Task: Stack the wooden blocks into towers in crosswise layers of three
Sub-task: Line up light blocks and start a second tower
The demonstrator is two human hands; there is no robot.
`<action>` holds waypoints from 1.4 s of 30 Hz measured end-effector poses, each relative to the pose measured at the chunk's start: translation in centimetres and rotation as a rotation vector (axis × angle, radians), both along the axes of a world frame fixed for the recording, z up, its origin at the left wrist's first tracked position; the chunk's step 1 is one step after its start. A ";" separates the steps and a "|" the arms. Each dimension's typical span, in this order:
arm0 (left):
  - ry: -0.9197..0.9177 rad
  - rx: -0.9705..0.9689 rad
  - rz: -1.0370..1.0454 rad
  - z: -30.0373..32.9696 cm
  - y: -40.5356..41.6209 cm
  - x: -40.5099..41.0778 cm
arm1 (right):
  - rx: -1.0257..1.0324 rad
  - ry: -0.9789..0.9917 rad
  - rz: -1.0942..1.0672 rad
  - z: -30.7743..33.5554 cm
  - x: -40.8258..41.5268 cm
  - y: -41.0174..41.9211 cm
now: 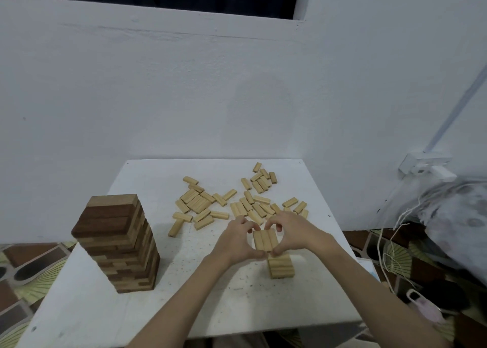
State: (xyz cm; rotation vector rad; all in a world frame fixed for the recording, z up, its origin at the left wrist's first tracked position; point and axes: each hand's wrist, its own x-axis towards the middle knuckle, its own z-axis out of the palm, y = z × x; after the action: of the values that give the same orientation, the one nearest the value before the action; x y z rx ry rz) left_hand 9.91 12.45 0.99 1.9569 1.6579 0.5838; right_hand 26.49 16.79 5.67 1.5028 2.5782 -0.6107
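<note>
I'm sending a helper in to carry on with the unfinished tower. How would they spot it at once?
On the white table, skip the tall dark-and-light tower at the left and look right of centre, near the front. The short tower there is all pale wood, and the left hand and right hand hold three blocks together above it.

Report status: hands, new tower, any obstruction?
Left hand and right hand grip three blocks over short light tower. Loose blocks behind. Nothing in the way.

Both hands, left (235,238) & right (293,231), pinch 3 pale wooden blocks (263,240) atop short pale tower (281,267), lower centre; tall dark-and-light wooden tower (117,245) at left on white worktop (184,281).
</note>
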 end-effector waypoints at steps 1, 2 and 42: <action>0.005 0.000 -0.007 0.0 -0.1 0.5 | -0.007 -0.005 -0.007 0.0 0.5 -0.2; 0.008 -0.001 -0.013 -0.1 -0.3 0.9 | -0.015 -0.006 -0.014 -0.1 1.0 -0.3; 0.121 -0.074 -0.024 -1.9 -2.0 3.9 | -0.048 -0.051 -0.036 -2.3 3.3 -2.3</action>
State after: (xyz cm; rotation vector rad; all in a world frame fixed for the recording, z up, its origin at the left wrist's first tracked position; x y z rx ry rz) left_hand 13.80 10.45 -0.87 1.9903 1.7007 0.3959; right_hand 29.83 14.49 3.39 1.5329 2.4859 -0.6252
